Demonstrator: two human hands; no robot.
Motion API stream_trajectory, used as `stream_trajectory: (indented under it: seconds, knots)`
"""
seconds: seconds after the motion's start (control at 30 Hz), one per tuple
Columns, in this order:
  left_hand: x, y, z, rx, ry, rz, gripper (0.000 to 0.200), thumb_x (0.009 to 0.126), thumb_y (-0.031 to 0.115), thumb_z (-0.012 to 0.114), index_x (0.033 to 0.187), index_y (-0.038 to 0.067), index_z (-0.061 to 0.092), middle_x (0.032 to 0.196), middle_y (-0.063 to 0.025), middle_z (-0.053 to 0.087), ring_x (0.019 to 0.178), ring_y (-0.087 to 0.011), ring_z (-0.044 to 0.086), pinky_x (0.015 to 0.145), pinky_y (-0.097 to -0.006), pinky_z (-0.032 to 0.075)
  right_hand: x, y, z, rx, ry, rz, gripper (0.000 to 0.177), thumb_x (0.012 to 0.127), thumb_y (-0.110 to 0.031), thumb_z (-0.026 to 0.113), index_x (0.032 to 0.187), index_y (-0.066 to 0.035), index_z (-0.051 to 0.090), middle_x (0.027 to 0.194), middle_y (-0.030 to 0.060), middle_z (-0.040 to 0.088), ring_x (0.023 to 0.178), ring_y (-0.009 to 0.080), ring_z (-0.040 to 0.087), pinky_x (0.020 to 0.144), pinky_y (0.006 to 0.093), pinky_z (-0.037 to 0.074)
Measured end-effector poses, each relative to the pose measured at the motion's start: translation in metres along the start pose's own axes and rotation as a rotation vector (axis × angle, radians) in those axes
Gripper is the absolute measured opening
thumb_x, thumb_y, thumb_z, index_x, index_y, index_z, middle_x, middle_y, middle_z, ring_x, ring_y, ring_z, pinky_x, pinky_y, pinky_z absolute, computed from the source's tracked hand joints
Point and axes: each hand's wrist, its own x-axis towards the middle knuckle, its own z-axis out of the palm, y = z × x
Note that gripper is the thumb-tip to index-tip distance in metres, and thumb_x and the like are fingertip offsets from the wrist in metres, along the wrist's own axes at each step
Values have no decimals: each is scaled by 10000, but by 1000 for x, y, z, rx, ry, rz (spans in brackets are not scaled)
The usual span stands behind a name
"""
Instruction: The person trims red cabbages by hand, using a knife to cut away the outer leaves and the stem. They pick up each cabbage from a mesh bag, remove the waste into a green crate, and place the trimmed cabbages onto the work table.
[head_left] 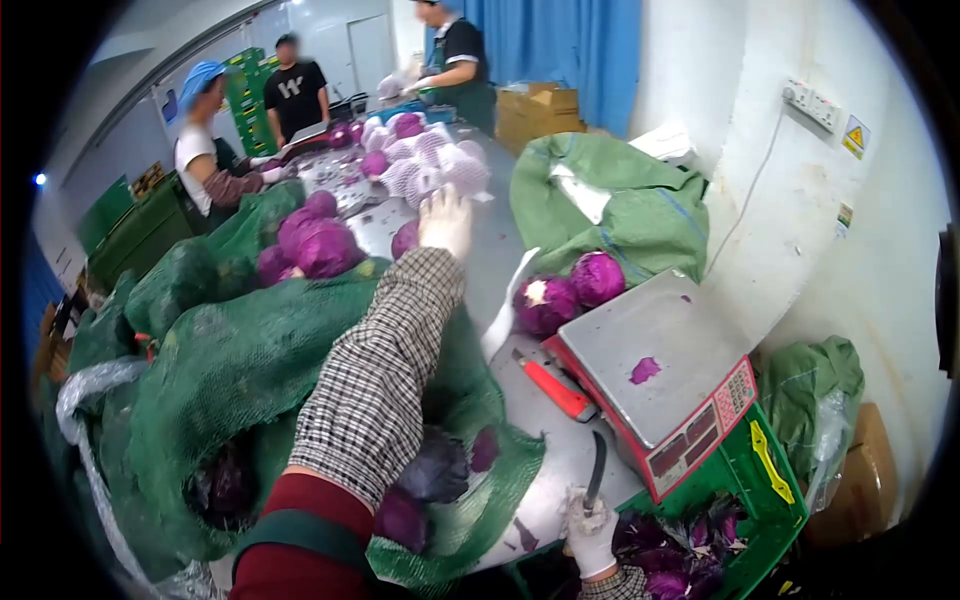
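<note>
Wearing a white glove, my left hand (446,222) reaches far forward over the metal table, at the near edge of a pile of white foam nets (435,165). Its fingers are extended, and a purple cabbage (405,239) lies just beside it. My gloved right hand (591,535), low in the view, is closed around a knife (597,468) with a dark curved blade pointing up. Below that hand a green crate (775,540) holds purple leaves. Large purple cabbages (322,245) sit left of my left arm on green mesh sacks (240,340).
A red scale (665,360) with a leaf scrap stands at the right, beside two cabbages (570,290) and a red cutter (556,388). A green sack (620,195) lies behind. Three people (297,90) are at the far end. Cardboard boxes (540,115) stand near the curtain.
</note>
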Motion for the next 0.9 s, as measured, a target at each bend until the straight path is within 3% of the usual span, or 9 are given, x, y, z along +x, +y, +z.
stream_trajectory:
  seconds: [0.17,0.23,0.33,0.47,0.53,0.63,0.67,0.77,0.9]
  knots:
    - [-58,-18,-122,-700,-10,196,418,826,273,693,1129,-8,630,1059,-176,663,981,-319,648,887,-391,512,1,-7,4,216,-18,69,156,964,-191,598,929,-39,599,665,-1,588,491,45,505,426,203,382]
    - [-117,-29,-166,-947,-341,257,386,879,284,684,1114,-19,640,1031,-170,678,903,-258,672,823,-358,537,1,-10,3,209,-35,44,197,966,-239,607,934,-45,594,655,-1,583,466,52,498,411,200,382]
    - [-178,-53,-202,-608,-1109,475,379,886,373,658,990,10,699,875,-169,688,841,-279,675,794,-361,533,3,-3,3,142,-34,36,292,959,-330,610,937,-39,593,629,14,584,450,60,501,394,209,377]
    - [-219,-100,-159,-336,-693,29,474,881,418,597,1035,-24,673,944,-222,680,900,-352,664,821,-412,523,3,1,3,147,-48,29,235,952,-276,622,958,-42,602,644,29,612,456,64,511,393,216,384]
    - [-219,-95,-149,-497,-487,9,558,868,444,612,1060,-79,617,996,-272,644,930,-399,630,821,-438,505,4,2,3,162,-44,20,197,946,-237,631,961,-43,606,647,31,617,454,63,508,394,216,387]
    - [-201,-59,-135,-456,-412,57,602,850,497,614,1110,-45,585,922,-261,641,896,-410,625,821,-450,501,5,1,4,209,-22,78,140,941,-180,628,958,-43,610,633,29,602,440,76,504,381,227,393]
    - [-190,-51,-131,-452,-617,-74,699,829,553,616,1233,-13,548,1092,-270,620,1036,-406,592,925,-437,467,6,1,4,226,-19,87,135,942,-177,626,954,-43,611,630,29,598,437,79,504,378,231,394]
    - [-186,-38,-103,-770,-689,-245,877,788,634,626,1399,33,443,1441,-249,409,1337,-365,389,1116,-395,312,9,1,4,170,-11,73,133,948,-168,611,929,-36,607,623,29,589,432,88,504,369,241,399]
    - [-216,-25,-139,-634,-609,-77,834,766,615,659,1335,27,498,1266,-244,571,1152,-397,558,1020,-414,426,10,2,5,181,-14,28,195,973,-198,575,923,-11,599,602,63,604,371,110,486,337,256,381]
